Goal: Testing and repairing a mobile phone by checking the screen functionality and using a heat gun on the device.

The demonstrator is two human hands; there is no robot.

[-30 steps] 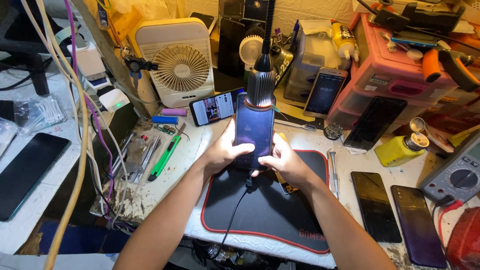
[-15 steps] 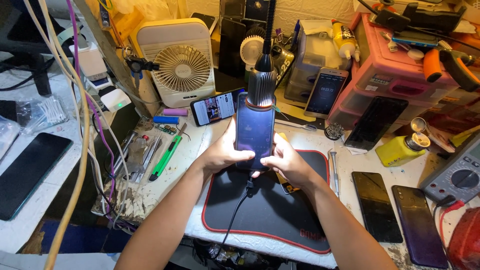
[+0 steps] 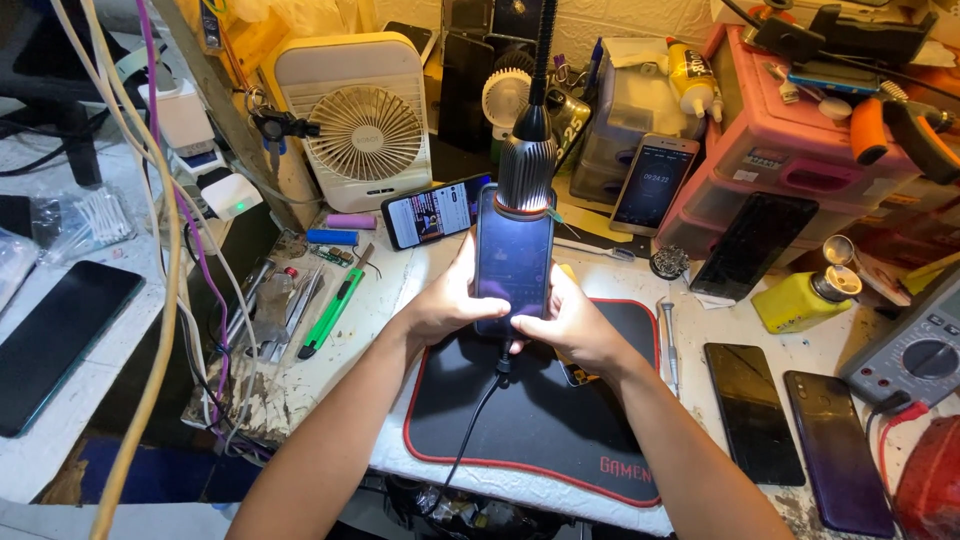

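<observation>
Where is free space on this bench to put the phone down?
The black mat below both hands is bare, and so is a white strip between the green knife and the mat. Right of the mat it is crowded: screwdriver and two dark phones.

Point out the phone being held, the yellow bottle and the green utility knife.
Dark smartphone held upright (image 3: pixel 513 265), head view, screen centre.
Yellow plastic squeeze bottle (image 3: pixel 795 303), head view, body.
Green utility knife (image 3: pixel 330 313), head view, handle middle.

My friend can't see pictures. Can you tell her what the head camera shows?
Two hands, left hand and right hand, hold a smartphone with a cable plugged in under a gooseneck lamp, above a black mat on a cluttered repair bench.
</observation>
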